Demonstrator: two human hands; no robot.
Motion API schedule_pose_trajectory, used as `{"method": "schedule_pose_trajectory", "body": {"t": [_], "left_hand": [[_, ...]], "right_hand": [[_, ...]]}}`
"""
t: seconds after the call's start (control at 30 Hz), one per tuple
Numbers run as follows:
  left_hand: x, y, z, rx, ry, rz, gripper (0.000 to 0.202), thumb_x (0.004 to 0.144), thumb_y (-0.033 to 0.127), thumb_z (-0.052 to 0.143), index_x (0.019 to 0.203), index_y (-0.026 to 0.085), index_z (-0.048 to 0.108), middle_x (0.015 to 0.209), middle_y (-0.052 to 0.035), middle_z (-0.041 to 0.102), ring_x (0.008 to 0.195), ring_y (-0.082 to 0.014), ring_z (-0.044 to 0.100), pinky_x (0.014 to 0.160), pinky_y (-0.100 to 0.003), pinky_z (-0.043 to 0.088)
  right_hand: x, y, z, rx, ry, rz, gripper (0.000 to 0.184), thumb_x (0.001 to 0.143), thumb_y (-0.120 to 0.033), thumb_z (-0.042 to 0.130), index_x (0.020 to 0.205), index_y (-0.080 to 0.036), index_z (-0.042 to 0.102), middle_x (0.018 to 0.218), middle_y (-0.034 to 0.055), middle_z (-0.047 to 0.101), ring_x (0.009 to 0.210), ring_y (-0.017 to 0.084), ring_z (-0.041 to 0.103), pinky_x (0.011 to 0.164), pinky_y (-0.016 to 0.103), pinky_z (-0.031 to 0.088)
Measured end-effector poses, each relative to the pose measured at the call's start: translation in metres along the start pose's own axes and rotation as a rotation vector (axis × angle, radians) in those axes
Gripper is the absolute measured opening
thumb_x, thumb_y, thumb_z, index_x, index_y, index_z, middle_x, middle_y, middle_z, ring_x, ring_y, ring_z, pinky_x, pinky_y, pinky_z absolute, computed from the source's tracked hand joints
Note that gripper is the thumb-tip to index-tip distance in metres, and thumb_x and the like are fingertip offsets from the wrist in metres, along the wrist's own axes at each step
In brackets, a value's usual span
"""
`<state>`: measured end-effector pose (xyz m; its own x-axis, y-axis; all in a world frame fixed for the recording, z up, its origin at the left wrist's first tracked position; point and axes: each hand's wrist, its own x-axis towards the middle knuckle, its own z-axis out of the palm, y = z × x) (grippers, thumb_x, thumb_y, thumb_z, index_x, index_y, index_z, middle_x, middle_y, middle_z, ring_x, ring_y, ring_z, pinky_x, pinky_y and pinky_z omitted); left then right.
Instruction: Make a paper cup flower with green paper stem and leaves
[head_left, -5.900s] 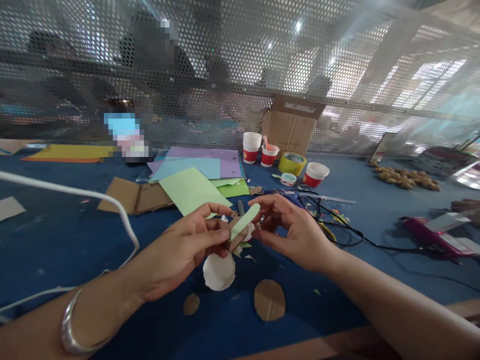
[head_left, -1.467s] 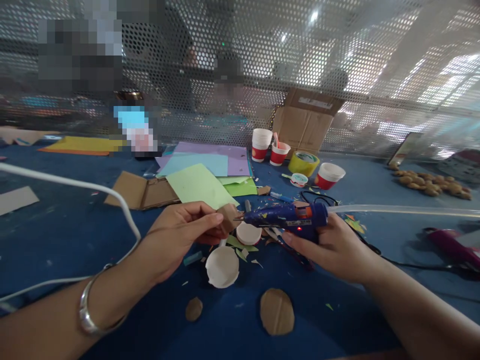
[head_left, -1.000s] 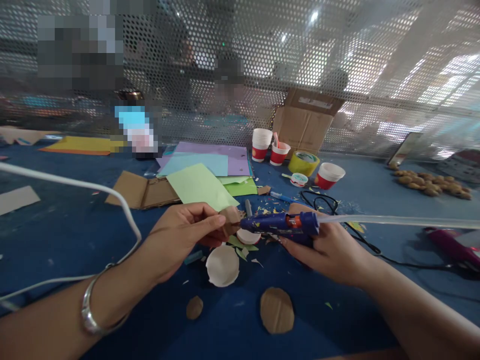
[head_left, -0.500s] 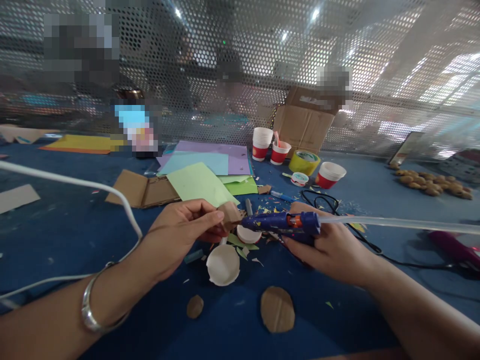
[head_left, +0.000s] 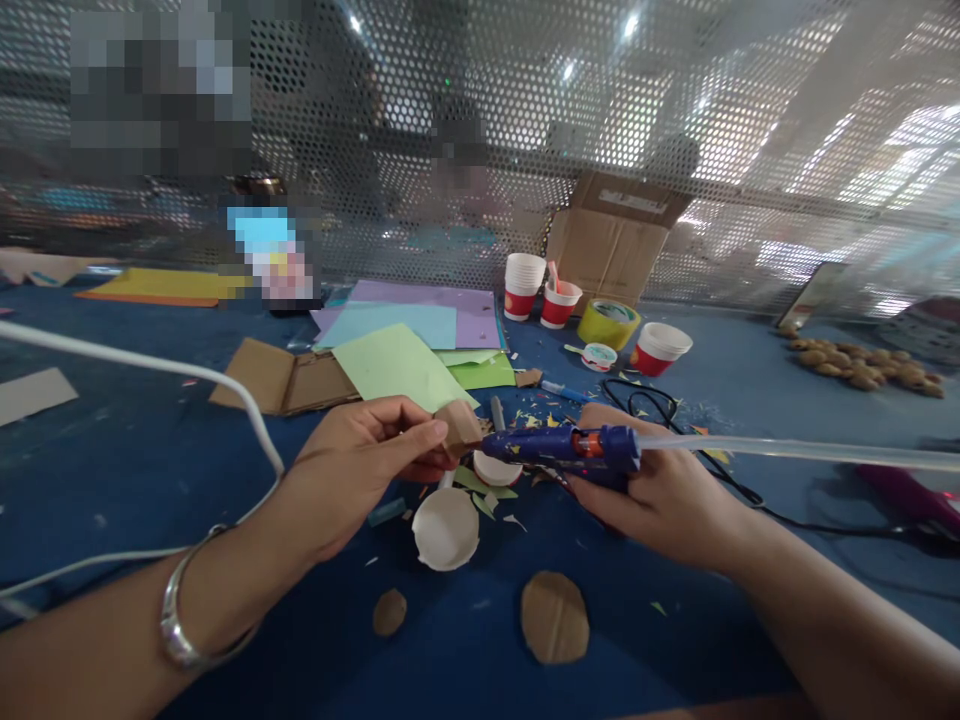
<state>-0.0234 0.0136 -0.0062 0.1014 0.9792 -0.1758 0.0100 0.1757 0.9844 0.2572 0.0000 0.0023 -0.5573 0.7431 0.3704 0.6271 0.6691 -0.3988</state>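
Note:
My left hand pinches a small piece of brown cardboard between thumb and fingers. In my right hand is a dark blue hot glue gun, its nozzle at the right edge of that cardboard; whether they touch I cannot tell. A long clear glue stick sticks out of the gun's back. Below my hands lies a cut white paper cup. Nearer to me are a small cardboard disc and a larger cardboard oval. A white round piece shows partly under the nozzle.
Coloured paper sheets and folded cardboard lie behind my left hand. Paper cups, yellow tape and a cardboard box stand by the perforated metal screen. A white cable runs at left, a black cord at right.
Almost nothing differs. Both hands keep the same hold, with the glue gun's nozzle still at the cardboard piece.

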Motion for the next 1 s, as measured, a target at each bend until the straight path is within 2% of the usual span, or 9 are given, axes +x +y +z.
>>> {"method": "schedule_pose_trajectory", "body": {"t": [0.2,0.37,0.6,1.0], "left_hand": [[0.0001,-0.0007,0.0001,0.031,-0.031,-0.012,0.043,0.067,0.054,0.092,0.075,0.016,0.074,0.076,-0.0065,0.077,0.069,-0.0150,0.072,0.066,-0.020,0.060],[-0.0022,-0.0011,-0.0015,0.050,-0.064,-0.017,0.041,0.073,0.052,0.089,0.077,0.015,0.072,0.076,-0.0072,0.076,0.069,-0.0152,0.071,0.066,-0.021,0.059],[-0.0033,-0.0018,-0.0019,0.072,-0.120,-0.002,0.039,0.078,0.051,0.086,0.077,0.014,0.071,0.076,-0.0075,0.076,0.067,-0.0135,0.069,0.065,-0.020,0.058],[-0.0018,0.0008,-0.0017,0.067,-0.074,-0.001,0.040,0.075,0.051,0.087,0.077,0.015,0.071,0.076,-0.0066,0.075,0.068,-0.0153,0.070,0.066,-0.022,0.059]], "right_hand": [[-0.0015,-0.0007,-0.0003,0.011,-0.001,0.002,0.011,0.092,-0.018,0.058,0.082,-0.021,0.054,0.088,0.0034,0.058,0.075,0.018,0.057,0.069,0.033,0.047],[0.0002,-0.0026,-0.0014,0.016,-0.023,0.017,0.010,0.092,-0.018,0.058,0.082,-0.021,0.054,0.089,0.0045,0.060,0.077,0.019,0.058,0.070,0.033,0.047],[0.0017,-0.0040,-0.0036,0.003,0.002,0.041,0.016,0.090,-0.016,0.056,0.077,-0.021,0.049,0.082,0.0027,0.058,0.069,0.017,0.053,0.063,0.031,0.041],[-0.0028,-0.0019,-0.0027,-0.007,0.011,0.006,0.019,0.090,-0.017,0.060,0.078,-0.022,0.046,0.084,0.0038,0.057,0.072,0.018,0.055,0.065,0.032,0.046]]}}
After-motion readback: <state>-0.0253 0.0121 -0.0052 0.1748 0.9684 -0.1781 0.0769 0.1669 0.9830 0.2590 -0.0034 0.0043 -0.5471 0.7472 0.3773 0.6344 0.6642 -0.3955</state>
